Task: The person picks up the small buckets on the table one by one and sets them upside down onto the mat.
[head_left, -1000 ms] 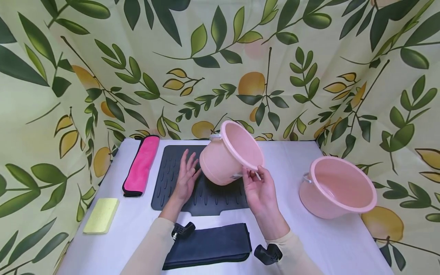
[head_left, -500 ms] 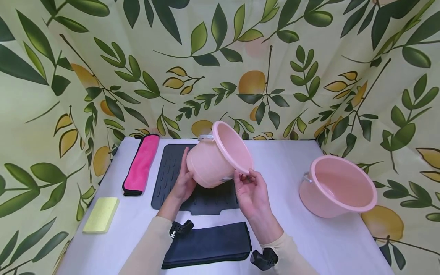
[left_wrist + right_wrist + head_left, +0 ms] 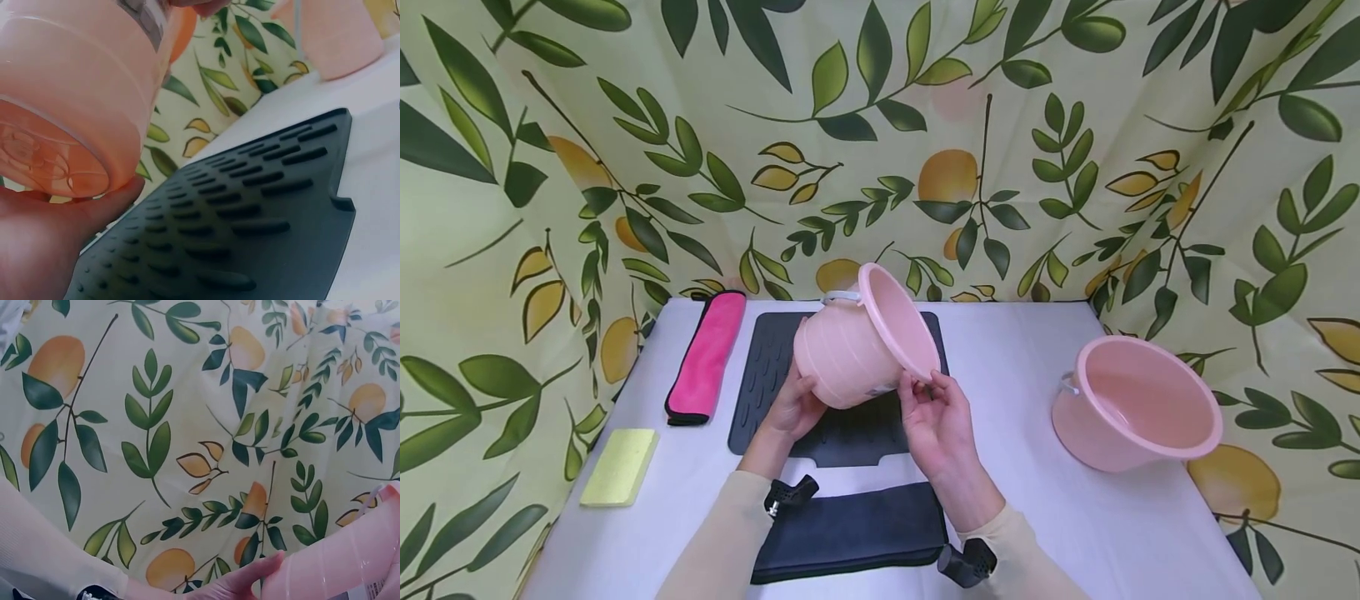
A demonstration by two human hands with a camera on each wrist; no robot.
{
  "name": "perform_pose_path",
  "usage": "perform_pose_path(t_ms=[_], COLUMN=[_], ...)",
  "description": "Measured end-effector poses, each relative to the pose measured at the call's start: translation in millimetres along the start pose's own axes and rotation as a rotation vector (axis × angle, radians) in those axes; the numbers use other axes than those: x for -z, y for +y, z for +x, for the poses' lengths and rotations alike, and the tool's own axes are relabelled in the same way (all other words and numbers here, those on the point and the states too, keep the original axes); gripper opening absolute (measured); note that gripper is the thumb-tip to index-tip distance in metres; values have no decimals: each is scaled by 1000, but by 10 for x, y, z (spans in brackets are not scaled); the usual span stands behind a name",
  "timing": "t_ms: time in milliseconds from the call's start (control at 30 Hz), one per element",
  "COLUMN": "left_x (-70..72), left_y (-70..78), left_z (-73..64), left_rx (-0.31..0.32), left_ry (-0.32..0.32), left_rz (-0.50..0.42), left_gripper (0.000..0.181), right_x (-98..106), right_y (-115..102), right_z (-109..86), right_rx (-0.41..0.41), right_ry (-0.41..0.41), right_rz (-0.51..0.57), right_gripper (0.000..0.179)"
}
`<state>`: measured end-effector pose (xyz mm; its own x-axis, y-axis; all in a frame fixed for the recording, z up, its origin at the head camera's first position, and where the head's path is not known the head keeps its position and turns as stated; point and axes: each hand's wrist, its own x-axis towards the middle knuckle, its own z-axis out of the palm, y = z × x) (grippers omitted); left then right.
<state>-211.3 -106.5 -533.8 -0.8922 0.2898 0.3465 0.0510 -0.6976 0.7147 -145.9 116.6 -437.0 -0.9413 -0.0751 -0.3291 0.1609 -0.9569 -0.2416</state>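
– Two grips support the tilted pink bucket (image 3: 841, 354); how does each engage it?

– The left hand (image 3: 793, 408) cups the base, thumb along its edge; the right hand (image 3: 942, 425) pinches the rim.

– Position and step?

– Raised above the dark ribbed mat (image 3: 762, 383), well apart from the second bucket (image 3: 1092, 427). The step appears to be orienting it mid-air; lowering or turning would call for steady support at both ends.

Pink cloth (image 3: 706, 358); nearby, probably a yellow sponge (image 3: 619, 468).
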Motion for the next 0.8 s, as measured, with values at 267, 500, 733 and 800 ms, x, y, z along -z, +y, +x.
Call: perform_pose_path(t_ms=[267,500,733,800], left_x=[71,73,88,91], left_y=[75,149,162,177], left_z=[25,54,42,41], left_rx=[0,19,9,7], left_ry=[-24,-49,34,45], left_rz=[24,-16,28,46], left_gripper=[111,117,112,111], right_x=[28,48,100,124], right_y=[0,-12,-12,-8], right_z=[51,74,114,128], right_rx=[-30,-36,-64,-69], right_ry=[-21,-33,-94,-111], right_rz=[-75,-85,-192,-226], right_gripper=[39,37,31,28])
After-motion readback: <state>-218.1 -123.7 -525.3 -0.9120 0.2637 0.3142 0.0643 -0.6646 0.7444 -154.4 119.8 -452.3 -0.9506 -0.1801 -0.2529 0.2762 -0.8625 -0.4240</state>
